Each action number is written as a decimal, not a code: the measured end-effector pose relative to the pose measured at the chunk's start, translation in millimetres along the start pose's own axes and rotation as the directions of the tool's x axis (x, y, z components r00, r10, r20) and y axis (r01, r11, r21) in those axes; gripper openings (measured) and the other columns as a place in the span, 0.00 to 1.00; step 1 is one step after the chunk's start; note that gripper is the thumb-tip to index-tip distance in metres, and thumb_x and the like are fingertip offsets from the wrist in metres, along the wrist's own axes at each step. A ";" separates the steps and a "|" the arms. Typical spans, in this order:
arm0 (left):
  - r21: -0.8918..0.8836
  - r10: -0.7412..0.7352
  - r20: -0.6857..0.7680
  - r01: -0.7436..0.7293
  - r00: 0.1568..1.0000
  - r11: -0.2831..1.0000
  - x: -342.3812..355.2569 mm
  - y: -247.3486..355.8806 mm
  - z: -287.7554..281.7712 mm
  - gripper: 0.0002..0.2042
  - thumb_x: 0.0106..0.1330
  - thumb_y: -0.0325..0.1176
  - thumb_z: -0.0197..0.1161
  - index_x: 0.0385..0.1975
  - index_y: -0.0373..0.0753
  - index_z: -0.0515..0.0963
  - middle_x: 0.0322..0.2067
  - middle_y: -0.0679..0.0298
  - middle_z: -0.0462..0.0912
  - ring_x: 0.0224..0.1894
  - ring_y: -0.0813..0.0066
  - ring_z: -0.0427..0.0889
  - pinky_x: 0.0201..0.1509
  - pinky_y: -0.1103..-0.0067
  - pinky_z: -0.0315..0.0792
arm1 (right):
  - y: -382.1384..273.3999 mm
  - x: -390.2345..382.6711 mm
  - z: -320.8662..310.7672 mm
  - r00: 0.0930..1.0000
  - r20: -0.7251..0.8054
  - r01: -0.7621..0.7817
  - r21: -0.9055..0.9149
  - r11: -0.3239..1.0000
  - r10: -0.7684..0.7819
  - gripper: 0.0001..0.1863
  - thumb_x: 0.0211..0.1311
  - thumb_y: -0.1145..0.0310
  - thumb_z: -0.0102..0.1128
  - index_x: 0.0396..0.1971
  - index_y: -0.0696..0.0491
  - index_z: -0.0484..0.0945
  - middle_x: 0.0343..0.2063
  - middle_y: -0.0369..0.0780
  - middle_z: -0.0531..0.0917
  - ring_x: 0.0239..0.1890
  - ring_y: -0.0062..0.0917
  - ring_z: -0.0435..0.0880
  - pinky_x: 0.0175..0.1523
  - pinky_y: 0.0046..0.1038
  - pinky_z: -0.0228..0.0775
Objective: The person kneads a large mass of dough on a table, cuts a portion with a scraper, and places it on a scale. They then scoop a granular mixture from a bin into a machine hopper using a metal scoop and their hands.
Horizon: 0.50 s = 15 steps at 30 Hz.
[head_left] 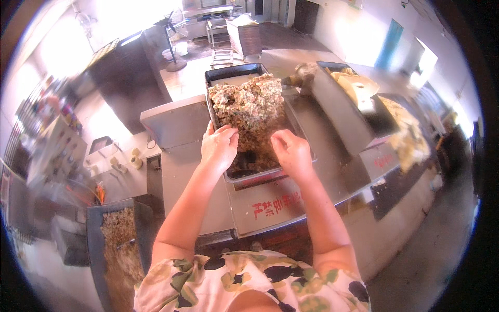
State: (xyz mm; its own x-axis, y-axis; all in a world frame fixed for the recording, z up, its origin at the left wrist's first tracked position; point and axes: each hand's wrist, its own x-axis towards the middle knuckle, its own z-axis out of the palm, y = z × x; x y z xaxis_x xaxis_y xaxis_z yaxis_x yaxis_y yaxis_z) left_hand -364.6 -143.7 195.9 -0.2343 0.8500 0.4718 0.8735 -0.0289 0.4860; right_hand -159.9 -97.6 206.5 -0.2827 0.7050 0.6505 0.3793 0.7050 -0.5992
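A deep metal tray with a dark rim lies in front of me, its long side running away from me. Clumpy, pale brown crumbly material is heaped in its far half, with darker loose crumbs nearer me. My left hand is at the tray's left rim, fingers curled inward over the crumbs. Across from it, my right hand hovers over the near right part, thumb and fingers drawn together. Whatever either hand pinches is too small or hidden to make out.
Right of the tray stands a long metal bin holding yellowish sheets. Beyond it spreads a yellowish crumbly heap. At lower left, a dark trough holds brown crumbs. A wheeled cart stands far back.
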 end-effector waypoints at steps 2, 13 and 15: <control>0.100 0.115 -0.036 -0.111 0.993 0.989 -0.3 12.7 -4.3 0.12 0.66 0.37 0.60 0.45 0.42 0.82 0.48 0.58 0.82 0.65 0.52 0.65 0.68 0.65 0.60 | 6.9 1.5 -9.3 0.961 0.157 -0.254 0.173 0.952 0.228 0.10 0.66 0.63 0.56 0.35 0.54 0.80 0.27 0.44 0.84 0.30 0.35 0.85 0.35 0.34 0.74; -0.360 0.043 0.393 0.110 0.919 0.926 23.0 106.0 25.7 0.28 0.74 0.54 0.34 0.70 0.50 0.55 0.72 0.57 0.45 0.75 0.66 0.39 0.76 0.60 0.32 | -27.0 37.2 33.2 0.783 0.434 -0.423 0.897 -0.129 0.445 0.44 0.68 0.34 0.33 0.71 0.55 0.47 0.72 0.44 0.53 0.72 0.37 0.52 0.75 0.41 0.37; -0.328 0.142 0.437 0.010 0.888 0.945 36.0 105.1 22.1 0.31 0.73 0.58 0.31 0.70 0.48 0.56 0.73 0.56 0.44 0.76 0.63 0.35 0.75 0.57 0.34 | -23.3 35.0 43.2 0.891 0.196 -0.318 0.913 0.256 0.409 0.42 0.69 0.35 0.28 0.71 0.53 0.47 0.72 0.43 0.51 0.73 0.36 0.49 0.75 0.40 0.34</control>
State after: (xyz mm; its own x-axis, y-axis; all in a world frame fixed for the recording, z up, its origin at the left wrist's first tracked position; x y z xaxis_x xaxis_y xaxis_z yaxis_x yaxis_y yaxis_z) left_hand -271.8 -104.6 247.7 0.1026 0.9807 0.1664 0.6824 -0.1911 0.7055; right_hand -216.7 -86.0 223.1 -0.2694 0.9317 0.2437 -0.6173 0.0271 -0.7863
